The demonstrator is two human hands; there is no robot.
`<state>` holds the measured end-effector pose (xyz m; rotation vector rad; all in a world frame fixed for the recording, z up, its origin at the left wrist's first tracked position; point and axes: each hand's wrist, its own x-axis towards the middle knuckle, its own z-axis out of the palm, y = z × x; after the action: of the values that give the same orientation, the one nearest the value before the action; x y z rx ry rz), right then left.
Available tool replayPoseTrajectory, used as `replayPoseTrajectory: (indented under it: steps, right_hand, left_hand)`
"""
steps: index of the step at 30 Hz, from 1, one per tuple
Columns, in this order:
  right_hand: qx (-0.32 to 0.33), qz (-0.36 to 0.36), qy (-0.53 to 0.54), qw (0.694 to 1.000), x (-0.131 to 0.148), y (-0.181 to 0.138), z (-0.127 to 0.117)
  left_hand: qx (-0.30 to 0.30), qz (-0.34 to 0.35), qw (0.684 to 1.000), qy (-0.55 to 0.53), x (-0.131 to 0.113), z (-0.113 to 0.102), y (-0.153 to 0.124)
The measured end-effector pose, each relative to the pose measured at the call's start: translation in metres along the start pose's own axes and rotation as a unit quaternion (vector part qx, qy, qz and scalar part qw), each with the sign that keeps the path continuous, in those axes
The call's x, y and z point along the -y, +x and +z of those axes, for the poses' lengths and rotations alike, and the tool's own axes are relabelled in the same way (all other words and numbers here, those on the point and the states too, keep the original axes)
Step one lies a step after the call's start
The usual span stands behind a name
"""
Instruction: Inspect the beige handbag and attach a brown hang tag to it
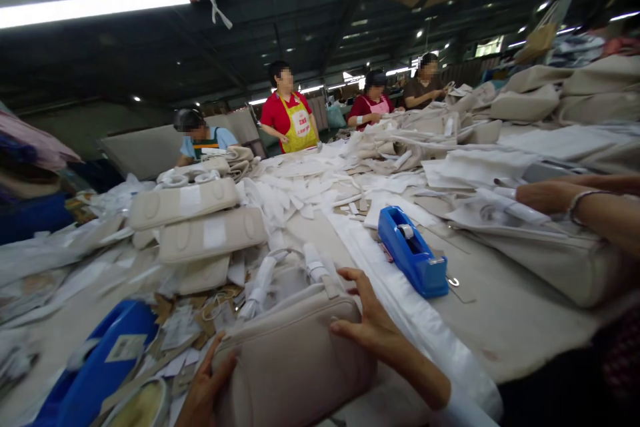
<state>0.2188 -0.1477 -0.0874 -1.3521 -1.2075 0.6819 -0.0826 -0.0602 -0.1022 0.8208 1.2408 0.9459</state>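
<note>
Both hands rest on a beige handbag (pixel 290 353) lying at the near edge of the long work table (pixel 500 327): the left hand (pixel 205 390) cups its lower left corner with fingers curled against the side, and the right hand (pixel 367 327) lies flat on its top right edge, fingers spread rather than pinching. Just beyond the right hand sits a blue tape dispenser (pixel 413 253), and a co-worker's hand (pixel 545 197) on the right rests on another beige bag (pixel 560 257). Farther off, stacked bags (pixel 200 223) and white paper scraps (pixel 310 187) cover the table.
</note>
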Motion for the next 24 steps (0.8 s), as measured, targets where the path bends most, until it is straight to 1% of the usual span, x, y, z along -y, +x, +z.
replayPoseTrajectory:
  steps: [3,6,8,9,12,14,18,24]
  right_hand:
    - [0.035,-0.040,-0.036,0.998,0.006,0.009,0.000]
    - [0.042,-0.043,-0.038,0.997,0.004,0.012,0.001]
    - [0.052,-0.038,-0.030,0.997,0.000,0.012,0.001]
    - [0.059,-0.042,-0.029,0.997,-0.002,0.012,0.001]
    - [0.070,-0.065,-0.042,0.995,-0.007,0.013,0.000]
    - [0.070,-0.074,-0.054,0.993,-0.010,0.013,0.000]
    - [0.045,-0.065,-0.060,0.995,-0.016,0.013,0.003]
    - [-0.008,-0.001,-0.001,1.000,-0.014,0.005,0.012]
  left_hand:
    - [-0.003,0.005,1.000,0.013,-0.003,0.000,-0.005]
    - [-0.023,0.049,0.995,0.086,-0.011,-0.002,-0.008]
    - [-0.014,0.072,0.989,0.125,-0.014,-0.003,-0.009]
    - [0.002,0.078,0.989,0.129,-0.015,-0.004,-0.009]
    - [0.086,0.082,0.988,0.094,-0.014,-0.002,-0.009]
    - [0.125,0.082,0.987,0.051,-0.012,0.001,-0.009]
    - [0.132,0.071,0.989,-0.018,-0.010,0.009,-0.013]
    - [0.148,0.093,0.984,-0.016,-0.008,0.009,-0.016]
